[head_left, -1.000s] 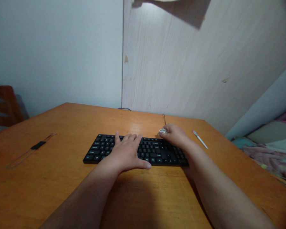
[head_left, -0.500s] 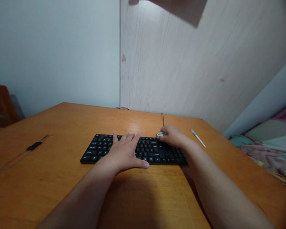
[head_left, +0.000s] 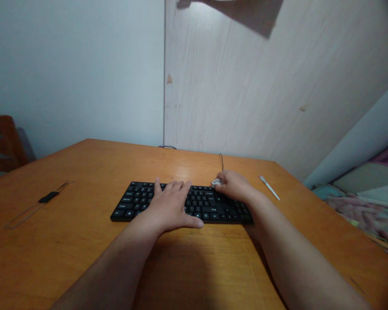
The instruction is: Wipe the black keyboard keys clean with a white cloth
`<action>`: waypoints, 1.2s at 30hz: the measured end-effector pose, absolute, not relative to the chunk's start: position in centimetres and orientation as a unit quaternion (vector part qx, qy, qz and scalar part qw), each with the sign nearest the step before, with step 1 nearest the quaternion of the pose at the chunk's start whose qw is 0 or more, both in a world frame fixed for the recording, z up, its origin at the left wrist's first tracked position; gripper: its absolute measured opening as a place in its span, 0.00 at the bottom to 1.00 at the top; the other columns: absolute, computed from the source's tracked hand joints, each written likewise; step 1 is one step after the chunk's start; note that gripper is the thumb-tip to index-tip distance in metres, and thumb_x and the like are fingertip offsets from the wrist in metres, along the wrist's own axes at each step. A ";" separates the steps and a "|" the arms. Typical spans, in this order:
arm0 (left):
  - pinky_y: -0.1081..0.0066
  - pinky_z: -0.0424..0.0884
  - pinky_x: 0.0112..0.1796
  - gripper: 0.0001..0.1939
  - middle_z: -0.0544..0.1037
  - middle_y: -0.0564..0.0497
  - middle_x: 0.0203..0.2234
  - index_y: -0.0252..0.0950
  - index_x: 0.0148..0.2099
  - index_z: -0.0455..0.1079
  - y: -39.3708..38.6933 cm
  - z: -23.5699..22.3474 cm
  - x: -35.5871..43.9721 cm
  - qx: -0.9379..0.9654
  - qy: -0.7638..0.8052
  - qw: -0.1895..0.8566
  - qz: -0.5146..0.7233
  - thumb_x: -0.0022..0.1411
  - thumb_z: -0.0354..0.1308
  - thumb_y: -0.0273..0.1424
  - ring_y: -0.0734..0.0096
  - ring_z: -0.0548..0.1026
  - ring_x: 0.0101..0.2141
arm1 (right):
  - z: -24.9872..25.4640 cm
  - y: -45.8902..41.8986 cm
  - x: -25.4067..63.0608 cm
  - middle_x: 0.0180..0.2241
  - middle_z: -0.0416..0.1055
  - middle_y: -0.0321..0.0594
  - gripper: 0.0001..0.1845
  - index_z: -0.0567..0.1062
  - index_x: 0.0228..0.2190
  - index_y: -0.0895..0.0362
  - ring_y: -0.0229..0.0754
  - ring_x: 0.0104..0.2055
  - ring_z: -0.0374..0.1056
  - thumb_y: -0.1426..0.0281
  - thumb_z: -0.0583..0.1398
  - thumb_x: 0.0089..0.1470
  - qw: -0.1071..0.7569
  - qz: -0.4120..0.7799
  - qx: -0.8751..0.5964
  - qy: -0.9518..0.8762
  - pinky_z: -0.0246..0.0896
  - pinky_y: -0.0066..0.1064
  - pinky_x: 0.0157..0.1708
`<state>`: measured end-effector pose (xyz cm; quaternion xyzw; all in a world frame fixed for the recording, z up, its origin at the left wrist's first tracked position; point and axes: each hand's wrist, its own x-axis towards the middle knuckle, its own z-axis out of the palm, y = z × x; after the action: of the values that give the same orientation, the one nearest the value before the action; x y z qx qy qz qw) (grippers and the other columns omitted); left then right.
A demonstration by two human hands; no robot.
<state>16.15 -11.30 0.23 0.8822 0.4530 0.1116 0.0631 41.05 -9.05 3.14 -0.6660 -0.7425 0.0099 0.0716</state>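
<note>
A black keyboard [head_left: 134, 202] lies across the middle of an orange wooden table [head_left: 84, 172]. My left hand [head_left: 170, 206] rests flat on the keys near the keyboard's centre, fingers stretched out and thumb along the front edge. My right hand [head_left: 233, 186] sits at the keyboard's far right edge, fingers closed round a small white wad [head_left: 217, 182] pressed against the top row of keys. A thin black cable [head_left: 221, 161] runs from the keyboard's back toward the wall.
A white pen-like stick [head_left: 269, 187] lies on the table to the right of my right hand. A clear ruler with a black clip [head_left: 48, 197] lies at the left. A wooden chair [head_left: 1, 142] stands far left; bedding [head_left: 368, 193] lies right.
My right hand with the white wad has slid slightly leftward along the keyboard's top edge. The left hand has stayed flat on the keys.
</note>
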 end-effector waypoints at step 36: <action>0.37 0.22 0.58 0.63 0.58 0.35 0.65 0.38 0.70 0.49 -11.0 -0.2 16.1 0.883 0.452 0.057 0.113 0.38 0.52 0.70 0.37 0.52 0.63 | 3.7 -8.9 42.8 0.30 0.75 0.42 0.10 0.77 0.31 0.55 0.41 0.31 0.68 0.61 0.62 0.49 0.056 0.042 -0.698 -0.712 0.50 0.29 0.26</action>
<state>16.09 -11.02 -0.19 0.8828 0.4522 0.1135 0.0573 42.85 -8.86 3.72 -0.6983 -0.7123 0.0423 0.0560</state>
